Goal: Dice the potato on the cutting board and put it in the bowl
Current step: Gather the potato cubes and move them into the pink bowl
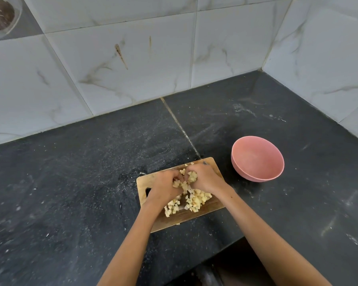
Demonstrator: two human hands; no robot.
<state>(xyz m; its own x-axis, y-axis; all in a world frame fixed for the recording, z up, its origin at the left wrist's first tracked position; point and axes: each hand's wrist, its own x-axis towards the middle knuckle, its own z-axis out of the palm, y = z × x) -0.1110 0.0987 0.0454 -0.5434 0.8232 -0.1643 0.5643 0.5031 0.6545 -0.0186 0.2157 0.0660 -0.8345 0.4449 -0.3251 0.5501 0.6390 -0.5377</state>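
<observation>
Cupping our left hand (167, 187) and right hand (207, 178) together over the middle of the cutting board (213, 205), we curl the fingers of both around a heap of diced potato (191, 200), gathering the pieces between our palms. More cubes lie loose toward the board's near edge, just beneath our wrists. Off the board's right edge, near but apart from it, the pink bowl (257, 159) sits on the dark counter (70, 193), with no potato in it.
</observation>
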